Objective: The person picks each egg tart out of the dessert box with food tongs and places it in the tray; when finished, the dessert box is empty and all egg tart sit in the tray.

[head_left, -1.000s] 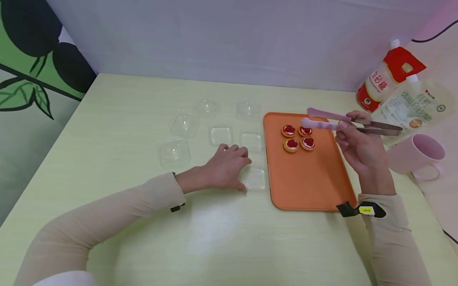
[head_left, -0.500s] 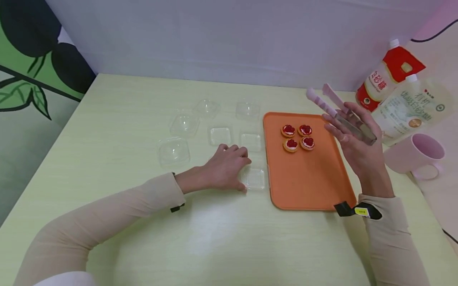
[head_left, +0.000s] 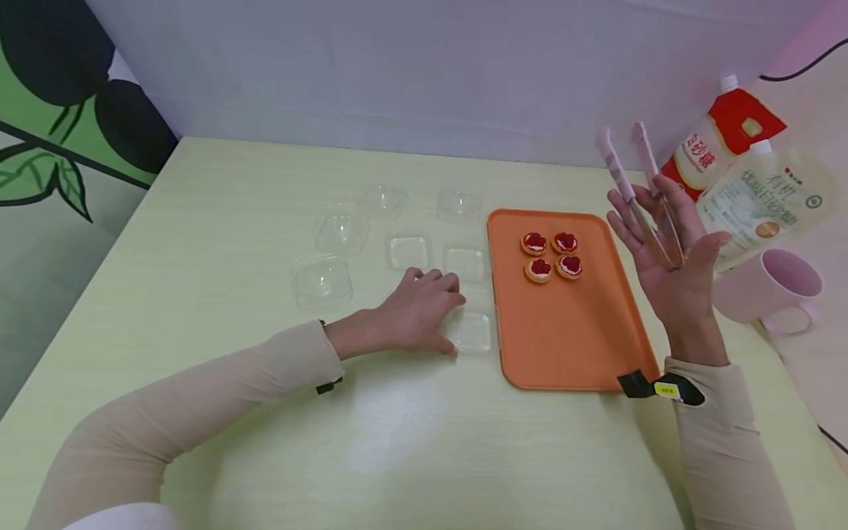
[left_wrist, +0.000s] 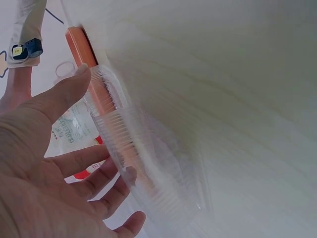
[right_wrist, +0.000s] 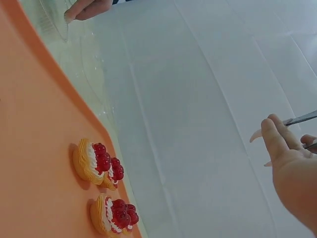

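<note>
In the head view my left hand [head_left: 419, 311] rests at the left side of a clear plastic box [head_left: 472, 333] on the table. Its thumb and curled fingers hold the edge, and the left wrist view shows them against the ribbed wall of that clear plastic box [left_wrist: 119, 134]. Raised above the right side of an orange tray [head_left: 563, 338], my right hand [head_left: 676, 272] is palm up with fingers extended and thumb spread. A pair of tongs [head_left: 619, 165] with pink tips lies across that palm, tips pointing away. Several small cherry tarts [head_left: 538, 269] sit together in the tray's far part.
More clear plastic boxes, such as this clear box [head_left: 322, 281], stand left of and behind my left hand. A pink mug [head_left: 768, 285] lies tilted at the right, near a pale pouch [head_left: 762, 199] and a red pouch [head_left: 718, 132]. A wall [head_left: 430, 81] borders the table behind.
My right hand has turned from pinching the tongs to palm up, fingers spread, and the tongs have swung from pointing left to pointing away. My left hand has stayed put.
</note>
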Motion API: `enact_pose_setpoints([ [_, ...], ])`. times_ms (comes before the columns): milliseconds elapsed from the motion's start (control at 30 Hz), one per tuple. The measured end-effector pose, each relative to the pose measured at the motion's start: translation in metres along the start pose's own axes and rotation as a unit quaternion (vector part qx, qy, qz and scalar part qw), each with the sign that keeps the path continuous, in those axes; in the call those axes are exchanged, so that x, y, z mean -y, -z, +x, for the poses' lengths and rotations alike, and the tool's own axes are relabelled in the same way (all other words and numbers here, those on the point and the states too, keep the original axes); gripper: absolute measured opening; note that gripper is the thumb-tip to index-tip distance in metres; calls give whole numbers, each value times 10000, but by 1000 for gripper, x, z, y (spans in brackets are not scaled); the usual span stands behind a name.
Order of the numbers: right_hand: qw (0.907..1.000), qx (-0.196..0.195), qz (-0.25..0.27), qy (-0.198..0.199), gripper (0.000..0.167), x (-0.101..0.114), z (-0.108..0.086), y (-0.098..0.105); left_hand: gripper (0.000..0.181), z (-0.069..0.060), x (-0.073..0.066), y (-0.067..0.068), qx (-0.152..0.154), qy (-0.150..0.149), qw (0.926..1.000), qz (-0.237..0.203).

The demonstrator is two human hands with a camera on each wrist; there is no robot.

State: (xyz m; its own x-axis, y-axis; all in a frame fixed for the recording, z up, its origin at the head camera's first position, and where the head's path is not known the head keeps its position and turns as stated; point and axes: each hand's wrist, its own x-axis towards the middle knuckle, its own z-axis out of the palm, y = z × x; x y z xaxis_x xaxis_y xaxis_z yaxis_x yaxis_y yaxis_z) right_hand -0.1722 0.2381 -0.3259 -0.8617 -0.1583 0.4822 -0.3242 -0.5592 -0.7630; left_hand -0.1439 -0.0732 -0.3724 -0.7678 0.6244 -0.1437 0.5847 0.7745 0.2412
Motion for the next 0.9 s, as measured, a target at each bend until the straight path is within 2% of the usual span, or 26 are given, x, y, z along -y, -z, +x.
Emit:
enact_pose_setpoints([
  [33, 10000, 11, 26, 68, 94, 0, 0, 1, 73, 0, 0, 0, -3, -4, 10000, 2],
  [100, 9998, -125, 134, 121, 85, 0, 0, 3, 73, 0, 0, 0, -12, -11, 10000, -7],
  [233, 9956, -669, -596, 265, 47, -1, 2, 5, 74, 0, 0, -1, -14, -1, 10000, -35],
  [300, 9886, -957, -1119, 315, 37, -2, 3, 7, 74, 0, 0, -1, -18, 6, 10000, -39],
  [333, 9831, -1123, -1409, 333, 37, -2, 3, 7, 74, 0, 0, -1, -18, 9, 10000, -35],
  [433, 9740, -1433, -1717, 375, 43, -3, 3, 11, 73, 0, 0, -1, -15, 15, 10000, -28],
  [600, 9503, -1838, -2498, 275, 54, -4, 6, 17, 74, 1, -1, 0, -9, 30, 10000, -8],
  [700, 9397, -1844, -2880, 73, 57, -2, 8, 23, 74, 1, -1, 0, -5, 46, 10000, -4],
  [900, 9346, -1502, -3203, -378, 58, 6, 11, 47, 74, 0, -2, 0, 8, 54, 10000, -13],
])
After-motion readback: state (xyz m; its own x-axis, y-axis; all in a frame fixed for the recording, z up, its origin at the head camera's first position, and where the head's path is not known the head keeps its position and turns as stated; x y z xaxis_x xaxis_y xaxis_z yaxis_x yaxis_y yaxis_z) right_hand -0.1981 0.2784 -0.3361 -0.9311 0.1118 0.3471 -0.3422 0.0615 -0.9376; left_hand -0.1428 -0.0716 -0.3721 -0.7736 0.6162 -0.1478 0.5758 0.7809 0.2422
